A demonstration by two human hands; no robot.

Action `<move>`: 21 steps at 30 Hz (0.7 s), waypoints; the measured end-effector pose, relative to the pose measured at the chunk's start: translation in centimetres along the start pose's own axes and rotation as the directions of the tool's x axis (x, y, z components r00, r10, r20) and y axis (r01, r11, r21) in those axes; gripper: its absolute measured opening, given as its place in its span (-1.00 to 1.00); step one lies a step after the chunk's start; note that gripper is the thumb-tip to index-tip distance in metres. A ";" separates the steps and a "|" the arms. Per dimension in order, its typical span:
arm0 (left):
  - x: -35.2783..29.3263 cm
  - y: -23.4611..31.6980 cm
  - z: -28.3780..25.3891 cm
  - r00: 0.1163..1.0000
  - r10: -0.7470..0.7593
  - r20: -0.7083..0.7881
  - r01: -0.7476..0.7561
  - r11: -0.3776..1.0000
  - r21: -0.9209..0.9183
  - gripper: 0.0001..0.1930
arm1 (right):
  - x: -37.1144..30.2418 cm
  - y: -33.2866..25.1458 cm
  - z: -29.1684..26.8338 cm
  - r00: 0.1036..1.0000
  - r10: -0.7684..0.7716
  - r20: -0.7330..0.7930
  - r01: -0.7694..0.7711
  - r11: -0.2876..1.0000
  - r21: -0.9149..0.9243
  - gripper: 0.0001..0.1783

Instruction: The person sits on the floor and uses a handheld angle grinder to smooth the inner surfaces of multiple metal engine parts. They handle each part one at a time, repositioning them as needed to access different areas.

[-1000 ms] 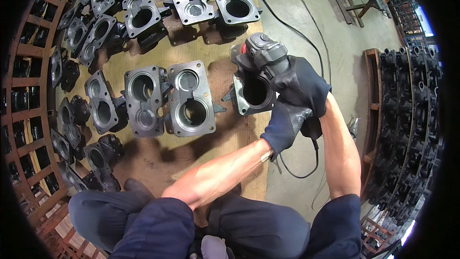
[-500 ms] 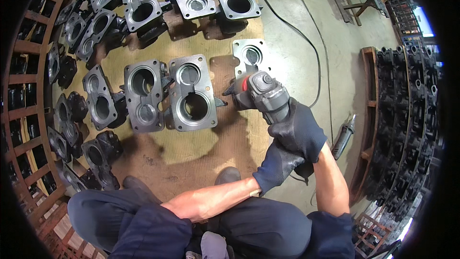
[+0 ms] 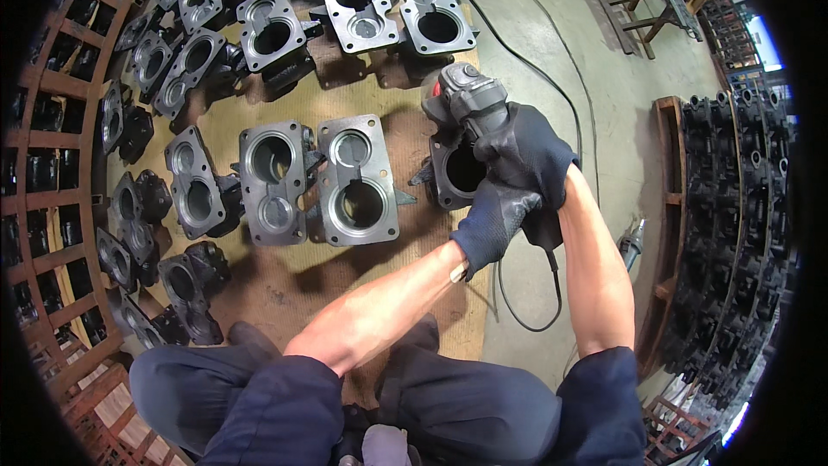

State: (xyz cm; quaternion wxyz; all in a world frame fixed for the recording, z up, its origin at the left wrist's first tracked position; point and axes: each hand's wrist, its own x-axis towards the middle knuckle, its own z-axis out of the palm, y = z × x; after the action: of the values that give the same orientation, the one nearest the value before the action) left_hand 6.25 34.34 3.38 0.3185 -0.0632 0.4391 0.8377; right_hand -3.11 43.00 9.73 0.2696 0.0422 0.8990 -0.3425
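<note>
Dark gloves cover both my hands, which are closed around an angle grinder point(image 3: 474, 99) with a grey head and a red part near its disc. My right hand point(image 3: 536, 154) wraps the body just behind the head. Lower down and to its left, my left hand point(image 3: 498, 217) grips the rear part. The grinder's head is over the far part of a dark metal casting point(image 3: 450, 197), whose near round bore shows below the tool. Head and hands hide much of that casting, and I cannot tell whether the disc touches it.
Several flanged castings point(image 3: 356, 177) stand on a corrugated cardboard sheet point(image 3: 345, 272) to the left and beyond. A power cord point(image 3: 559, 293) loops below the grinder. Another hand tool point(image 3: 632, 244) lies right, beside a pallet point(image 3: 671, 207) of stacked dark parts. A rusty metal crate point(image 3: 47, 142) borders the left.
Both hands have carried the grinder away from me, toward the casting's far end. The near bore, covered before, now shows. More of the cord is visible, and the view has shifted slightly.
</note>
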 end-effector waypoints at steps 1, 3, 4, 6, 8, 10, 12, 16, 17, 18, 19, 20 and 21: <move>-0.2 -0.4 -0.1 1.000 0.029 -0.001 -0.029 0.999 -0.024 -0.72 | -0.1 -0.5 0.0 0.998 0.050 0.031 -0.051 0.998 0.037 -0.48; -1.4 -1.2 0.7 0.996 0.084 0.010 -0.083 0.994 -0.075 -0.69 | -1.6 0.2 0.7 0.994 -0.101 -0.033 0.100 0.994 -0.053 -0.50; -2.8 -1.5 0.7 0.993 0.113 0.027 -0.111 0.991 -0.078 -0.61 | -2.1 0.5 1.3 0.999 -0.035 0.024 0.036 0.998 -0.059 -0.48; -5.1 -3.9 1.3 0.993 0.116 -0.036 -0.118 0.992 -0.054 -0.50 | -4.8 0.5 2.4 0.999 0.032 0.025 -0.030 0.999 -0.044 -0.44; -7.0 -4.2 2.8 0.988 0.122 -0.089 -0.134 0.980 -0.146 -0.45 | -6.8 0.7 3.5 0.998 0.052 0.032 -0.050 0.998 -0.038 -0.41; -5.8 -6.7 2.4 0.994 0.080 -0.076 -0.098 0.953 -0.286 -0.45 | -6.9 0.2 3.6 0.997 0.064 0.049 -0.062 0.997 -0.050 -0.38; -5.6 -7.3 1.6 0.992 0.106 -0.070 -0.116 0.977 -0.178 -0.45 | -6.3 0.2 3.3 0.998 0.057 0.038 -0.055 0.997 -0.049 -0.37; -2.5 -1.2 0.4 0.986 0.154 -0.066 -0.153 0.988 0.018 -0.71 | -1.7 -0.5 1.2 1.000 0.007 0.018 -0.006 1.000 -0.028 -0.40; -1.2 -0.8 0.0 0.990 0.138 -0.027 -0.138 0.990 0.002 -0.75 | -1.0 -1.0 0.5 1.000 0.019 0.012 -0.018 1.000 -0.025 -0.41; -0.5 -0.2 -0.3 0.992 0.125 -0.029 -0.124 0.992 0.010 -0.78 | 0.0 -1.3 0.1 1.000 0.013 0.009 -0.012 0.999 -0.030 -0.42; -0.2 0.2 -0.4 0.996 0.077 -0.040 -0.073 0.994 0.082 -0.79 | 0.6 -1.3 0.0 1.000 0.007 0.005 -0.007 0.999 -0.036 -0.42; -0.3 0.3 0.1 0.997 0.050 -0.053 -0.046 0.996 0.075 -0.79 | 0.6 -0.9 -0.1 1.000 0.012 -0.006 -0.012 0.999 -0.033 -0.42; -0.4 0.3 0.1 0.997 0.024 -0.076 -0.020 0.998 0.065 -0.78 | 0.3 -0.9 0.2 1.000 0.018 0.000 -0.018 1.000 -0.017 -0.41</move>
State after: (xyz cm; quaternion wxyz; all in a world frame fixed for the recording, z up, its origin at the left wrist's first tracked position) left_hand 6.45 34.13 3.79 0.2941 -0.0802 0.4784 0.8235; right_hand -3.54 42.16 10.02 0.2731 0.0483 0.9014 -0.3324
